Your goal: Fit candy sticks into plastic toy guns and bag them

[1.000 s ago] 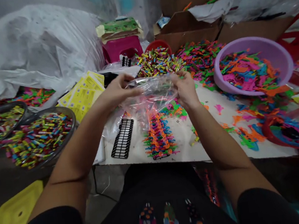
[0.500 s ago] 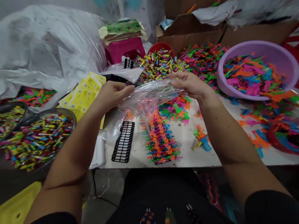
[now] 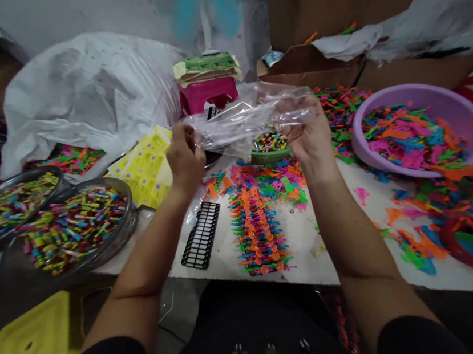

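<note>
A clear plastic bag [image 3: 242, 120] is stretched between my two hands above the table. My left hand [image 3: 185, 153] is closed round its left end. At its right end my right hand [image 3: 308, 128] grips the film, with part of the plastic lying over the fingers. Below the bag, a long stack of small orange, green, blue and pink plastic pieces [image 3: 260, 228] lies near the table's front edge. To its left rests a black plastic grid [image 3: 202, 236]. Behind the stack are loose colourful pieces [image 3: 282, 183] and a green bowl [image 3: 270, 155] of small multicoloured parts.
A purple basin [image 3: 420, 131] of colourful pieces stands right. At left are two bowls of small parts [image 3: 74, 228], yellow printed sheets [image 3: 145, 171] and a white sack [image 3: 92, 91]. A fan [image 3: 205, 20] and cardboard box [image 3: 313, 64] are behind. A yellow stool [image 3: 33, 345] sits lower left.
Both hands have lifted the bag higher, and it is spread out more widely. The green bowl now shows beneath it. The view has tilted up.
</note>
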`<state>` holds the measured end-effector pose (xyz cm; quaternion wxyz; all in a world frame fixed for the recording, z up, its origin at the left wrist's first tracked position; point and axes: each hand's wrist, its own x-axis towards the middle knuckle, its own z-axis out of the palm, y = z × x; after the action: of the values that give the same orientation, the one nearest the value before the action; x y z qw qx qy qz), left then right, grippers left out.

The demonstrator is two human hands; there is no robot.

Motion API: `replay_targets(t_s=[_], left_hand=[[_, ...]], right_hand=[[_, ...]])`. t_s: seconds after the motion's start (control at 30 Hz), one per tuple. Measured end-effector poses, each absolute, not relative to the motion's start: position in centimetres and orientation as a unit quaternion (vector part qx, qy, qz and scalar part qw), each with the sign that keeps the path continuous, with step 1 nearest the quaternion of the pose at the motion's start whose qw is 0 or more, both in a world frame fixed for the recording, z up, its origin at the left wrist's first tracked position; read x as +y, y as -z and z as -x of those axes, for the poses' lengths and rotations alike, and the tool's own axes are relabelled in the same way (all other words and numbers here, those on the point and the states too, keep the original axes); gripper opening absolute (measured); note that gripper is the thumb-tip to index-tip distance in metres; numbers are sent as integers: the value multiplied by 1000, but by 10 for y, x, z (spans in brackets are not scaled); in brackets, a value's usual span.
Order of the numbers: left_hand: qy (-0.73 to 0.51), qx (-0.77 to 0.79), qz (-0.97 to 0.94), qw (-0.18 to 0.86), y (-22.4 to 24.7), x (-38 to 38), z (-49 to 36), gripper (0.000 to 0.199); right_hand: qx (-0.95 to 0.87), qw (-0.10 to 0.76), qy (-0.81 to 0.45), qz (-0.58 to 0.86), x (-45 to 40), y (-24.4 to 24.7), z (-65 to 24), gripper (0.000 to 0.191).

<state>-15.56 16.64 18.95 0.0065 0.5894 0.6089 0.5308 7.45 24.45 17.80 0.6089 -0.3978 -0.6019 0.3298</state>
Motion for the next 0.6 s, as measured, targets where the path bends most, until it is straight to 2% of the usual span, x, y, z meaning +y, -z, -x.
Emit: replay_targets(t_s=[0.07, 0.17, 0.3, 0.5, 0.6], left_hand=[[-591, 592, -544, 63, -151, 162, 148, 13], [-633, 608, -464, 124, -88, 148, 134, 18], [-597, 635, -431, 233, -26, 132, 119, 16], [-541, 662, -392, 341, 4, 136, 115, 13], [-530, 645, -389, 390, 6, 136, 114, 21]], right_hand=[[-577, 632, -363, 369, 230, -156, -70, 26], [-561, 607, -434, 359, 208, -105, -67, 28], [-554, 567, -442, 421, 190, -38, -73, 27], [-546, 537, -340, 546, 184, 7, -76, 25], [-533, 511, -365, 567, 183, 11, -69, 24]])
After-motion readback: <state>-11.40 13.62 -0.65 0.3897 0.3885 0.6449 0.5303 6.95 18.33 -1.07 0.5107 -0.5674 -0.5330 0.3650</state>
